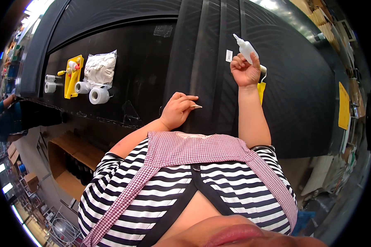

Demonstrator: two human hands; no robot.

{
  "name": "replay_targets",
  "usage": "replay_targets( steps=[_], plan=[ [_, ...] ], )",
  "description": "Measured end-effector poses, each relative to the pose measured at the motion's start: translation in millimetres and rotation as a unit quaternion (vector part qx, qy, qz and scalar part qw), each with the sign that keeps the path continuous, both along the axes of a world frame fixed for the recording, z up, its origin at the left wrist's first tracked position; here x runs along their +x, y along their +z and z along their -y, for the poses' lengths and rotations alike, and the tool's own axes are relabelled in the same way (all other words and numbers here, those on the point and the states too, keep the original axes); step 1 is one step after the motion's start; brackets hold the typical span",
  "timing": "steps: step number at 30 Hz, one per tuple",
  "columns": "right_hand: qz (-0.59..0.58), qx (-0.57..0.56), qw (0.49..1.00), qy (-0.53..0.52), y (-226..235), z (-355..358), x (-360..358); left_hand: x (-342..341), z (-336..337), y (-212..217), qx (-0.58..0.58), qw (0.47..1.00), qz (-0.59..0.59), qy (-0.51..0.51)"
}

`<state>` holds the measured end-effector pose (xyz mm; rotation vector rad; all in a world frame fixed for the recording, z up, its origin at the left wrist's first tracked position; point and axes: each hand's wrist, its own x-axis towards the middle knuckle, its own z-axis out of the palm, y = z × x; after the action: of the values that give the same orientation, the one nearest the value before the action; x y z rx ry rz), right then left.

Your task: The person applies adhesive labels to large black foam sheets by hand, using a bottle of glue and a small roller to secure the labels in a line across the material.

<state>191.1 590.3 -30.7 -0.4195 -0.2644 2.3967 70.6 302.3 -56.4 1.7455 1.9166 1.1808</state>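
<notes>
My right hand grips a white squeeze bottle with a pointed nozzle, held up over the ribbed black sheet. My left hand rests on the black table and pinches a small pale scrap between thumb and finger at the edge of a black strip. A small white label sticks to the strip just left of the bottle. A yellow tag hangs behind my right wrist.
At the table's left lie white tape rolls, smaller rolls, a yellow tray with a small bottle and a clear bag of white material. A yellow sheet sits far right. Wooden shelves stand below the table.
</notes>
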Motion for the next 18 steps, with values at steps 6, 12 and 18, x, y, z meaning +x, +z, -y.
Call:
replay_targets(
  steps=[6, 12, 18],
  plan=[
    [0.045, -0.005, 0.999, -0.031, -1, -11, -16, 0, -1, -2, -0.002, 1.000, 0.012, 0.005],
    [0.341, 0.283, 0.894, -0.069, -17, 0, -26, -1, 0, -3, -0.012, 1.000, 0.015, 0.000],
    [0.396, 0.452, 0.796, -0.077, -24, 4, -44, -2, 0, 0, -0.017, 1.000, 0.022, 0.000]
  ],
)
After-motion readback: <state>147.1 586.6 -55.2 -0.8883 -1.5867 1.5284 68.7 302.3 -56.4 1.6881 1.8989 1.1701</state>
